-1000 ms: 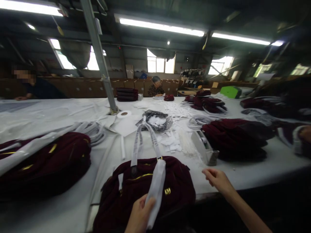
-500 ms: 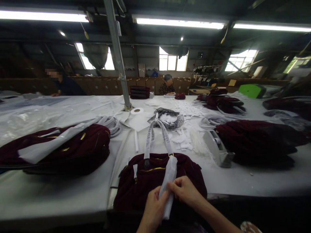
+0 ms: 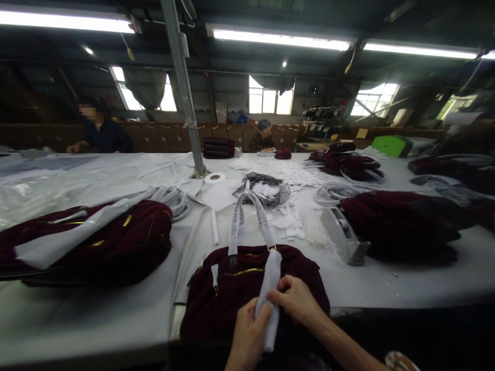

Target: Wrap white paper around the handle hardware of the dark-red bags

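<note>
A dark red velvet bag (image 3: 232, 296) with gold zips lies at the near edge of the white table (image 3: 96, 319). Its wrapped handles (image 3: 247, 216) stretch away from me across the table. A white wrapped strap (image 3: 269, 288) lies down the front of the bag. My left hand (image 3: 249, 337) is closed on the strap's lower part from the left. My right hand (image 3: 296, 299) pinches the same strap from the right, just above the left hand's fingers.
Another red bag (image 3: 96, 242) lies to the left and a pile of red bags (image 3: 402, 221) to the right. A tape dispenser (image 3: 342, 237), paper scraps (image 3: 288, 221), a tape roll (image 3: 215, 177) and a metal post (image 3: 185, 87) stand beyond. Two people work at the far side.
A second ago my right hand hovered open over the table's right edge; it has come over to the strap and pinched it. The view has shifted a little.
</note>
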A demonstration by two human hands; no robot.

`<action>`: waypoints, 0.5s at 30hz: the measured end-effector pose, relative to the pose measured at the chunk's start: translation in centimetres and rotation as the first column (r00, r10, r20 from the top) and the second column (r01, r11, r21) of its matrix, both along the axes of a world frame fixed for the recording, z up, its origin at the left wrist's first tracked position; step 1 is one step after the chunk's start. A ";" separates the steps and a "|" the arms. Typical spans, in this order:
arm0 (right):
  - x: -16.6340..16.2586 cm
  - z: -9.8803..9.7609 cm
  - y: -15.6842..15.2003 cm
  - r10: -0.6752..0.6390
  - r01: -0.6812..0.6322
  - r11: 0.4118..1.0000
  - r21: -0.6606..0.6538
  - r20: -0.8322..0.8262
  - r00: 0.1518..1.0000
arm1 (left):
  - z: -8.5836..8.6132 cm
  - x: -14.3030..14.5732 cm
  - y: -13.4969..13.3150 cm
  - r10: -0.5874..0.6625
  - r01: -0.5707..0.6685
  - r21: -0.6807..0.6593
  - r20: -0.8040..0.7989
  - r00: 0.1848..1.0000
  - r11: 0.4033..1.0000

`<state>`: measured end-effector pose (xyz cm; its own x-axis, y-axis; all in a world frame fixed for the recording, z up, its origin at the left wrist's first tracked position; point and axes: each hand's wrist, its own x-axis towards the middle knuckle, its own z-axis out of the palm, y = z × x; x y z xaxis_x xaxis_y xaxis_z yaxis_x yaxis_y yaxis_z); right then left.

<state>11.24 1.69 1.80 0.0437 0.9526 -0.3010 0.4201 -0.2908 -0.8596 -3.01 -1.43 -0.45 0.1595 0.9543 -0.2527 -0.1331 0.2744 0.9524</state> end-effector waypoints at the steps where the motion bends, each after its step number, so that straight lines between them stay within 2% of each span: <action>1: 0.0 -0.1 0.0 0.000 -0.001 0.999 -0.042 -0.027 1.000 | -0.1 0.1 0.0 0.011 -0.011 -0.010 0.027 1.000 1.000; 4: 0.0 -0.2 -0.1 -0.010 -0.002 0.990 -0.144 -0.082 0.997 | -0.1 0.4 0.0 0.030 -0.024 -0.049 0.125 0.992 0.999; 7: 0.1 0.3 -0.4 0.004 -0.033 0.984 -0.177 -0.159 0.987 | 0.3 0.4 0.1 0.018 0.000 -0.097 0.185 0.982 0.995; 11: 0.6 1.4 -0.6 0.143 -0.204 0.970 -0.133 -0.370 0.918 | 0.5 0.2 0.1 -0.048 0.071 -0.099 0.215 0.976 0.993; 13: 1.1 1.8 -0.6 0.175 -0.243 0.965 -0.097 -0.451 0.875 | 0.4 0.1 0.1 -0.079 0.105 -0.105 0.227 0.971 0.989; 15: 1.4 2.0 -0.6 0.179 -0.252 0.962 -0.100 -0.465 0.867 | 0.3 0.0 0.0 -0.098 0.126 -0.119 0.218 0.971 0.985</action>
